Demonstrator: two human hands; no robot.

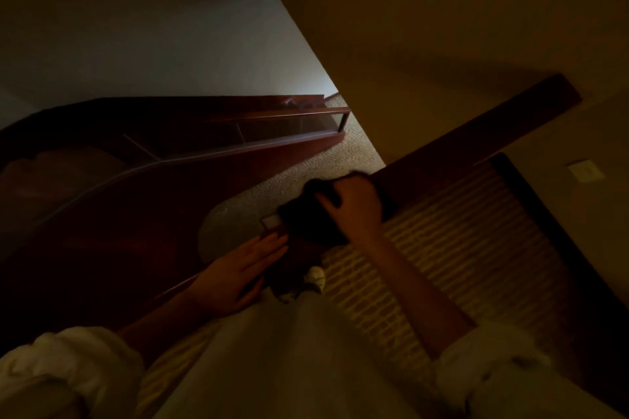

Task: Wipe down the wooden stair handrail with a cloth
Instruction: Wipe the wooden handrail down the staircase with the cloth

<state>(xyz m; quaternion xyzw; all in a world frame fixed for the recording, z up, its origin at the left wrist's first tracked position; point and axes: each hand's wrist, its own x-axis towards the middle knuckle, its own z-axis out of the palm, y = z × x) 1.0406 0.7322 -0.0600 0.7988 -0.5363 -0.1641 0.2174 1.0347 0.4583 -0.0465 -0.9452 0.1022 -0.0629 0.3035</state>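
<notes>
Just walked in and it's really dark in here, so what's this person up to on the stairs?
A person stands on the carpeted stairs, apparently wiping the wooden handrail. The right hand grips a dark cloth against the rail. The left hand lies flat, fingers straight, on the wood just below it. The cloth looks blurred, so it is probably mid-stroke.

Dark, seemingly black cloth point(306, 218); reddish-brown handrail point(476, 139); striped beige carpet point(459, 231)

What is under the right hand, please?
Under the right hand is a dark, bunched cloth, which the hand grips. The cloth sits on the wooden handrail; the wood directly beneath it is covered and cannot be seen.
</notes>
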